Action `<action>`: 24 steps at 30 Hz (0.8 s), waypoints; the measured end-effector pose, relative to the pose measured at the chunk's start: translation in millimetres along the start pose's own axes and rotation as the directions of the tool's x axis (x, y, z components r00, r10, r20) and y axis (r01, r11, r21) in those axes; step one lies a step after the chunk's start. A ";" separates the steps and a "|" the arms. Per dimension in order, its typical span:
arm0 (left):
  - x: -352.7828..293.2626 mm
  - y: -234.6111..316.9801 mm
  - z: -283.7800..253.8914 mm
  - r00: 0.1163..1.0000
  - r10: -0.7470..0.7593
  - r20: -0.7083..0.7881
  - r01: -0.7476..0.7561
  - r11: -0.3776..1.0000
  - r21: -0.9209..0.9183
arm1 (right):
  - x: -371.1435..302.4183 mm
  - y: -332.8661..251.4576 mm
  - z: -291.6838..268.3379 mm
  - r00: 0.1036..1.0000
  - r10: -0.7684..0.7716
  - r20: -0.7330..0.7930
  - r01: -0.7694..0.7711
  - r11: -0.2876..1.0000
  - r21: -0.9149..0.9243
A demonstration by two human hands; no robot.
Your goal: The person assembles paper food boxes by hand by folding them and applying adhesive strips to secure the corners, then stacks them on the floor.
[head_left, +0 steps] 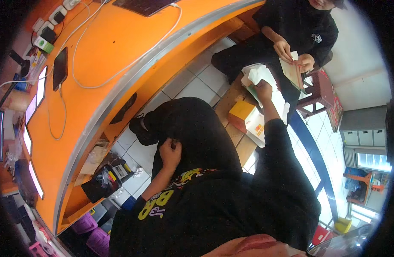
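While the left hand [169, 154] curls its fingers together, the right hand [264, 91], grip unclear, touches one white carton [265, 73].

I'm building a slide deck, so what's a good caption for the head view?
Right hand at white packaging, left hand against black trousers, while a co-worker nearby holds cardboard.

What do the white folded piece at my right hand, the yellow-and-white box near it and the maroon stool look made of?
White folded piece: probably thin card, matte-looking, from its stiff flaps. Yellow-and-white box: likely smooth printed cardboard; flat panels, crisp edges. Maroon stool: perhaps moulded plastic, given its even colour and open frame; finish unclear.
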State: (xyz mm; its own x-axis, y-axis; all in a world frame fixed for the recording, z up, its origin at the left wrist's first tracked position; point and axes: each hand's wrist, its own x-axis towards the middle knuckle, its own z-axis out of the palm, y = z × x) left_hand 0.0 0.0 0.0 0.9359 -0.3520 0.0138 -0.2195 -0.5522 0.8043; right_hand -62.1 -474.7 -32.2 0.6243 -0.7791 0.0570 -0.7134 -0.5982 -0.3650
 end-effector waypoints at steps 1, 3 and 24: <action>4.8 -0.4 -4.2 1.000 -0.015 0.021 0.014 1.000 0.010 | 1.5 8.8 4.0 0.998 -0.033 -0.060 0.046 0.973 0.225; -17.7 13.4 21.0 0.996 -0.055 0.063 0.058 0.997 -0.054 | 3.7 65.8 -19.8 0.992 -0.006 -0.129 0.068 0.874 0.481; -30.8 84.6 -90.3 0.604 0.701 -0.380 -0.789 0.595 -0.155 | -222.8 -226.3 -162.6 0.436 -0.896 -0.084 0.782 0.331 0.528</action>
State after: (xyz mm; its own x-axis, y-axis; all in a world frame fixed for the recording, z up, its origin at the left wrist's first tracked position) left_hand -22.5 32.3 121.2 0.5159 -0.3118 0.7979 -0.8260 0.0658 0.5598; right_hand -91.5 -196.2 188.8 0.8847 0.1804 0.4299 0.4199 -0.7088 -0.5668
